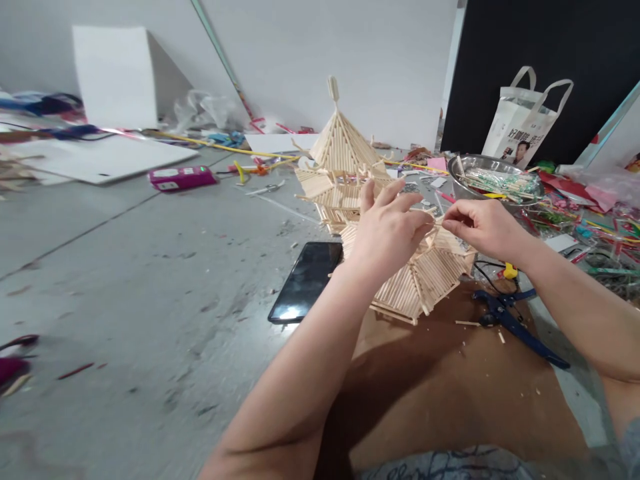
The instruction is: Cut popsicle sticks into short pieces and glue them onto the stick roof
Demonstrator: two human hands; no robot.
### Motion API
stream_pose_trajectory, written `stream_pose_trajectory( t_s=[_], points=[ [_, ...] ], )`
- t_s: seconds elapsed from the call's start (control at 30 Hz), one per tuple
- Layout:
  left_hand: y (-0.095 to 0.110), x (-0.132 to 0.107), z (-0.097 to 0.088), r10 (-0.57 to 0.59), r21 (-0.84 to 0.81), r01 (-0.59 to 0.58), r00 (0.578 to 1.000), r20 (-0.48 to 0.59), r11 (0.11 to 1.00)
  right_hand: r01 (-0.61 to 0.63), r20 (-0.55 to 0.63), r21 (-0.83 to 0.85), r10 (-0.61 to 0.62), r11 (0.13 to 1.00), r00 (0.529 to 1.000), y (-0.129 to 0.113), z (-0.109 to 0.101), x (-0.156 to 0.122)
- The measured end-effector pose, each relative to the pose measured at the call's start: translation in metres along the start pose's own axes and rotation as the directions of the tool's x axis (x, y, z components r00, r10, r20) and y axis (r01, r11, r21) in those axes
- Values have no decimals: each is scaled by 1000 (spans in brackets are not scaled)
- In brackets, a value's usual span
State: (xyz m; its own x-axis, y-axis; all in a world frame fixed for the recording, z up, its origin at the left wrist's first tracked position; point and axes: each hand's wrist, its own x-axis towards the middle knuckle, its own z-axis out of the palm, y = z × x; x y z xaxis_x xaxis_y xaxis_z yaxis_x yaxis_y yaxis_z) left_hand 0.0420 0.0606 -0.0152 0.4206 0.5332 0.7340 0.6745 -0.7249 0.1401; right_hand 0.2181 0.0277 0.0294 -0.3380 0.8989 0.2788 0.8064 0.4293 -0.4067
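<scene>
A pale model pagoda part [410,287] with a ribbed roof of thin wooden sticks rests on brown cardboard [430,393]. Over this roof my left hand [387,230] pinches with thumb and index finger, its other fingers raised and spread. Close by on the right, my right hand [487,227] is also closed in a pinch. A thin wooden stick [436,227] runs between the two sets of fingertips, mostly covered by them. Just behind stands a taller stick-built pagoda piece [340,147] with a pointed top, partly hidden by my left hand.
A black phone [306,283] lies left of the model. Blue-handled cutters [520,327] lie to its right among wood scraps. Behind are a metal bowl [493,180] of sticks and a white bag [520,123]. A purple package [181,179] lies on the grey floor [150,300].
</scene>
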Motion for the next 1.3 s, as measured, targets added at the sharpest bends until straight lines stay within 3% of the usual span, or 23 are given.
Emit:
stream_pose_trajectory(
  t_s=[0.13, 0.23, 0.33, 0.4, 0.47, 0.57, 0.73, 0.83, 1.0, 1.07, 1.17, 1.23, 1.3],
  points=[
    [0, 1, 0, 6, -15, -6, 1000, -9, 1000, -55, -45, 16, 56, 998, 997, 7, -11, -15],
    [1, 3, -1, -13, -30, 13, 1000, 7, 999, -241, -144, -27, 235, 970, 961, 37, -17, -32],
    [2, 4, -3, -35, -42, 37, 999, 41, 998, -524, -118, -215, 510, 824, 852, 89, -9, -48],
    [2, 5, -4, -48, -49, 51, 997, 66, 997, -637, -62, -419, 680, 647, 731, 124, 3, -56],
    [2, 6, -4, -59, -59, 64, 995, 85, 996, -684, -9, -513, 793, 519, 609, 152, 18, -62],
    [0, 7, -4, -69, -74, 76, 993, 94, 994, -724, -42, -517, 831, 457, 554, 176, 33, -67],
    [-3, 8, -2, -69, -104, 76, 995, 68, 992, -818, -102, -207, 820, 537, 564, 192, 42, -73],
    [-3, 8, -1, -68, -121, 75, 996, 62, 990, -840, -110, -83, 833, 535, 542, 197, 45, -77],
    [-3, 8, -2, -66, -118, 76, 994, 89, 990, -817, -116, 192, 839, 544, 531, 187, 34, -84],
    [-3, 8, -2, -60, -117, 71, 994, 94, 991, -761, -97, 340, 825, 553, 556, 176, 22, -86],
    [-4, 7, -3, -62, -118, 72, 994, 87, 990, -574, -40, 672, 797, 467, 602, 152, 1, -85],
    [-4, 7, -2, -66, -119, 75, 994, 82, 990, -512, -9, 728, 752, 457, 659, 133, -12, -82],
    [-4, 7, -2, -68, -122, 77, 995, 72, 990, -507, 113, 725, 646, 466, 755, 114, -21, -78]
  ],
)
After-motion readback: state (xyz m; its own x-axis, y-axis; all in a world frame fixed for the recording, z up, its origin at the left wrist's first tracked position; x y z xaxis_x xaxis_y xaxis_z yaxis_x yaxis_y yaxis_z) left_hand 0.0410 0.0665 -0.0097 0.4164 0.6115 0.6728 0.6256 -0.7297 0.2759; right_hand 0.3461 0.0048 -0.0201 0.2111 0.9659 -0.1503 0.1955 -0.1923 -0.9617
